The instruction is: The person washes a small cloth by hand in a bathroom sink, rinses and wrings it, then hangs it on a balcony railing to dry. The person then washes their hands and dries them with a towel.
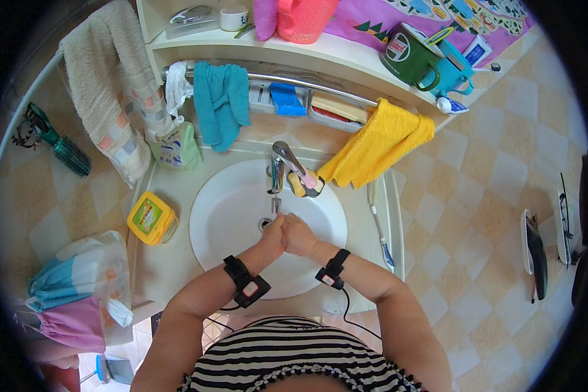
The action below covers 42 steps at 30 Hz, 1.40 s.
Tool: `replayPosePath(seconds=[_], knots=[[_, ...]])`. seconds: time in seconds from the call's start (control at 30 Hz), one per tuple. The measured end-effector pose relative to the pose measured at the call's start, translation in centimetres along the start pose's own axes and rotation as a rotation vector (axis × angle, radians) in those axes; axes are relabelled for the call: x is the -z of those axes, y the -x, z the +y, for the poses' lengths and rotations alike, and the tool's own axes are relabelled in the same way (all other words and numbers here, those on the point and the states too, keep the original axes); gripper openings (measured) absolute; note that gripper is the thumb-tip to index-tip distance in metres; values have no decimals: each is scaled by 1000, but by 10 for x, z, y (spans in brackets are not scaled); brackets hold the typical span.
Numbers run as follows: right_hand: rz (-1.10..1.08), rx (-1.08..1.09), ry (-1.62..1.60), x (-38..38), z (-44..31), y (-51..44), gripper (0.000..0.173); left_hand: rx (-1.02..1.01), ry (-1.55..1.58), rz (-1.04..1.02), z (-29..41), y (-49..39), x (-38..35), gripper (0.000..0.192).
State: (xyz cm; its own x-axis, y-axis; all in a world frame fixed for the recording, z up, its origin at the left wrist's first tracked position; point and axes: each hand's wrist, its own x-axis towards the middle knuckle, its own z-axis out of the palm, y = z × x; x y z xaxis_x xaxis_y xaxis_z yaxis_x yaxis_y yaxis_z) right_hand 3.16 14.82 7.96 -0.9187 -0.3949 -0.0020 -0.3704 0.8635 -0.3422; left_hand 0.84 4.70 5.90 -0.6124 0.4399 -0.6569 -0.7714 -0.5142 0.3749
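Observation:
My left hand [273, 238] and my right hand [296, 235] are pressed together over the white sink basin [225, 196], just below the chrome faucet [277, 171]. Water seems to run from the spout onto them. The fingers overlap, so whether anything lies between the palms is hidden. The drain [264, 224] shows beside my left hand. Behind and right of the faucet, a soap bar [296, 184] lies in a small dish, under the pink-tipped faucet lever. Black straps with small boxes and cables circle both wrists.
A yellow tub [152, 218] stands on the counter at left. A long-handled brush [382, 240] lies at the right edge. Above the basin, a teal cloth [220, 105] and a yellow cloth [379, 144] hang from a rail, under a shelf with mugs [411, 59].

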Motion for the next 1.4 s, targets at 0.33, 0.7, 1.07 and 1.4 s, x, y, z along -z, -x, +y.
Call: replayPosePath(seconds=[0.33, 0.7, 1.07, 1.4], knots=[[-288, -450, -744, -34, 19, 10, 48, 118, -488, -116, -35, -54, 43, 18], [-1168, -498, -281, 18, 90, -88, 29, 272, -508, 26, -3, -33, 53, 37], [-792, -390, -95, 45, 94, -120, 25, 275, -126, 48, -20, -99, 75, 10], [266, -719, -1191, -143, 42, -59, 20, 77, 128, 389, -44, -157, 96, 26]])
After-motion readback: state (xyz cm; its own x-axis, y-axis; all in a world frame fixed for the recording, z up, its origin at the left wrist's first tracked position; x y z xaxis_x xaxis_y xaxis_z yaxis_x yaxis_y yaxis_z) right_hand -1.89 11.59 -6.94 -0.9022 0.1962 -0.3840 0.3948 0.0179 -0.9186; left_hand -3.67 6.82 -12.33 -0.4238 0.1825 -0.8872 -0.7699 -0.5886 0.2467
